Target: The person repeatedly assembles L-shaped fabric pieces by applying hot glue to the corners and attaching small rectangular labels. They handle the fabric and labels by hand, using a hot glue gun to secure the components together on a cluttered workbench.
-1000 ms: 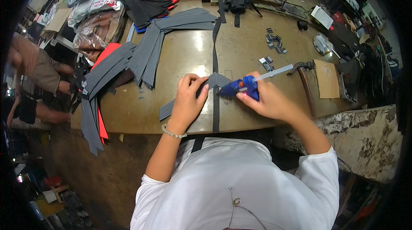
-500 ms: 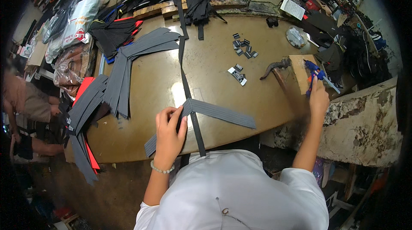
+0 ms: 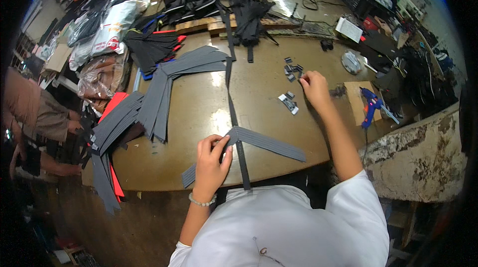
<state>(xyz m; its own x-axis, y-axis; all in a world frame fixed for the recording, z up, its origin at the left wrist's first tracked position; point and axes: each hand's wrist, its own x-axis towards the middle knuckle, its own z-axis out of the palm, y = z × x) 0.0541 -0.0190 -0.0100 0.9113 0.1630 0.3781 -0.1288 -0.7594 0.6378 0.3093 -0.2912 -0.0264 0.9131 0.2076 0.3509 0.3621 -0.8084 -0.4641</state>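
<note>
My left hand (image 3: 211, 163) holds down a bent grey ribbed strip (image 3: 271, 145) at the table's near edge. Its thumb and fingers are at the bend, and the palm hides part of the shorter arm. Past the bend runs a long narrow black strap (image 3: 242, 165), from the far side of the table down to my shirt. My right hand (image 3: 316, 88) reaches forward with fingertips pinched at a scatter of small black labels (image 3: 289, 69). What sits between the fingertips is partly hidden, but a dark label shows right at them. A few more labels lie around a white piece (image 3: 288, 104).
A blue glue gun (image 3: 371, 107) rests on a cardboard piece (image 3: 354, 97) at right. Stacked grey strips (image 3: 154, 110) and red-and-black pieces (image 3: 152, 45) lie at left. Black straps (image 3: 249, 20) and a wooden plank (image 3: 206, 25) are farther back. Another person stands at far left.
My right hand has let go of the glue gun and moved left to the small labels. The gun now rests on the cardboard. My left hand stays on the grey strip; the view has shifted.
</note>
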